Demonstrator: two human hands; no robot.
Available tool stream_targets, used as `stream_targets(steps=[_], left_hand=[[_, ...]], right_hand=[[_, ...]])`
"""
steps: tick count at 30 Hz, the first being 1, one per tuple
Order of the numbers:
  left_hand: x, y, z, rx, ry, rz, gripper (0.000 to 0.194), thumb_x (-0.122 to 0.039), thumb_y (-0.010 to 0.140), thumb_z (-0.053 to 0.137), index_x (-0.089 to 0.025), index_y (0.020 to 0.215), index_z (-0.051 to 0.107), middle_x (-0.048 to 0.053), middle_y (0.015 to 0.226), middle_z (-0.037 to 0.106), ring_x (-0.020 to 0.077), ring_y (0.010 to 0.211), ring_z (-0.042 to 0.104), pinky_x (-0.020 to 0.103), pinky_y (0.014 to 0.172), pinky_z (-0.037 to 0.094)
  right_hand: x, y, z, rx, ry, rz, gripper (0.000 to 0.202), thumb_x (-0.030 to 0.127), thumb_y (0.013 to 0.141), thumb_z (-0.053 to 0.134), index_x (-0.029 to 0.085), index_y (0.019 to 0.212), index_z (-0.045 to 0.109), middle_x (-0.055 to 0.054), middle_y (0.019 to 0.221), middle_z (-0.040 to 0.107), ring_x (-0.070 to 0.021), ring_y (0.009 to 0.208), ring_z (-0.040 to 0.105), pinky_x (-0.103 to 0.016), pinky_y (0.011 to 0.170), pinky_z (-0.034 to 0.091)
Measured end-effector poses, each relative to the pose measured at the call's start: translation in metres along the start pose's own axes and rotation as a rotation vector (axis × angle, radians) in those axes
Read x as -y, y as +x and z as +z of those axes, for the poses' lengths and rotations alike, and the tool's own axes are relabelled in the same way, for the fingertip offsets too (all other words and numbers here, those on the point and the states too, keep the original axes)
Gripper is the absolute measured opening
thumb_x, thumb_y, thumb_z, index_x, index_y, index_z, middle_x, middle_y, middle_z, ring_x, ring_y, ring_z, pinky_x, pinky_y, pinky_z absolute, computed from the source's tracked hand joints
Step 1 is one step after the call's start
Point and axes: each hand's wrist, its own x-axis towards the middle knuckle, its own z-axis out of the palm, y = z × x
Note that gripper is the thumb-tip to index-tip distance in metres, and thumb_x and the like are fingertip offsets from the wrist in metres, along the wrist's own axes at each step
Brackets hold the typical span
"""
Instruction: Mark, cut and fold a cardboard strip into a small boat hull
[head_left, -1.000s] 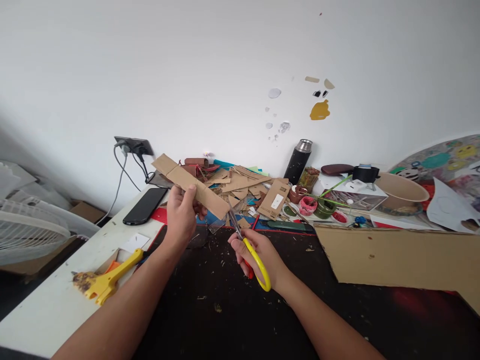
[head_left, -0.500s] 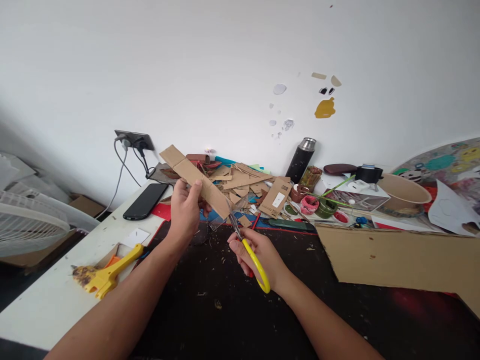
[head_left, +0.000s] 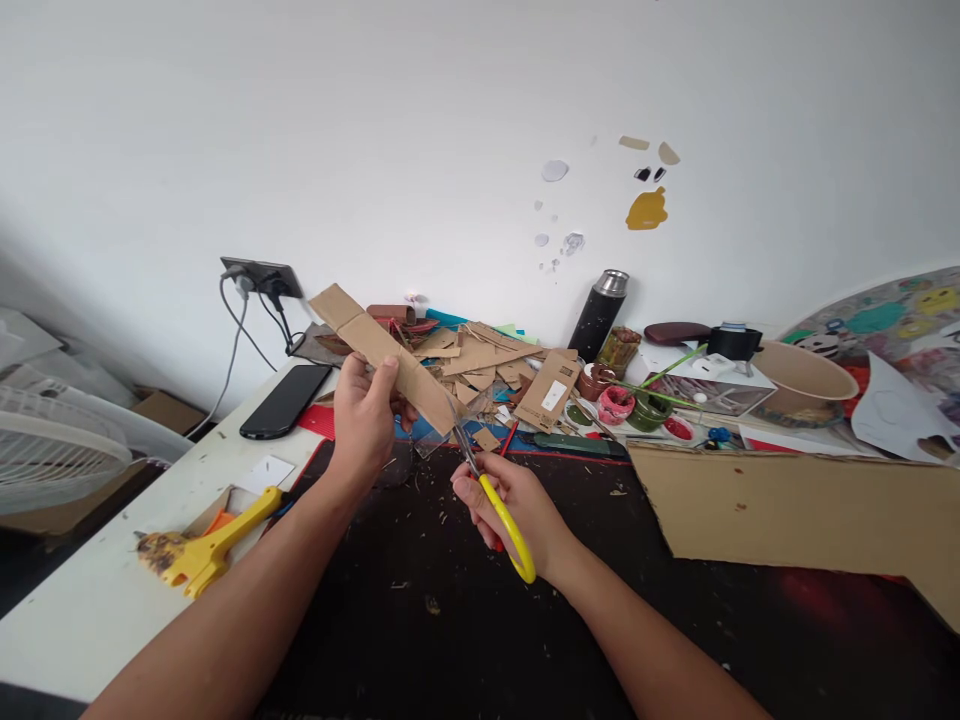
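Left hand point(head_left: 366, 408) pinching cardboard strip point(head_left: 421, 387), right hand point(head_left: 537, 512) holding scissors point(head_left: 496, 502) at its end, black mat point(head_left: 405, 640) below

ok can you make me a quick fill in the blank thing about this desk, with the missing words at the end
1. The left hand holds a strip made of ____.
2. The scissors in the right hand have one red handle and one ____ handle.
3. In the picture, the phone lies to the ____ of the left hand.
4. The black flask has a shiny ____ top.

Missing words: cardboard; yellow; left; silver.
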Motion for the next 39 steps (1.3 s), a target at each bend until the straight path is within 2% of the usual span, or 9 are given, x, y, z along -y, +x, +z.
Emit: stream_targets(steps=[26, 39], left_hand=[[-0.0033, -0.0015, 0.0033, -0.006, -0.054, 0.018, 0.032, -0.043, 0.090, 0.077, -0.024, 0.101, 0.055, -0.007, 0.067, 0.061, 0.0102, 0.035, 0.050, 0.022, 0.028, 0.038], [-0.0010, -0.0025, 0.0013, -0.006, -0.027, 0.025, 0.027, -0.041, 0.093, 0.075, -0.024, 0.101, 0.055, -0.006, 0.073, 0.061, 0.0093, 0.039, 0.052, 0.021, 0.031, 0.042]], right_hand=[[0.0025, -0.0009, 0.0000, -0.002, -0.033, -0.009, 0.054, 0.072, 0.087, 0.076, 0.021, 0.095, 0.062, 0.007, 0.061, 0.052, -0.0086, 0.041, 0.047, -0.022, 0.041, 0.034], [-0.0036, -0.0011, -0.0018, 0.006, -0.077, -0.029, 0.046, 0.066, 0.093, 0.074, 0.022, 0.096, 0.061, 0.007, 0.062, 0.052, -0.0085, 0.042, 0.047, -0.021, 0.043, 0.034]])
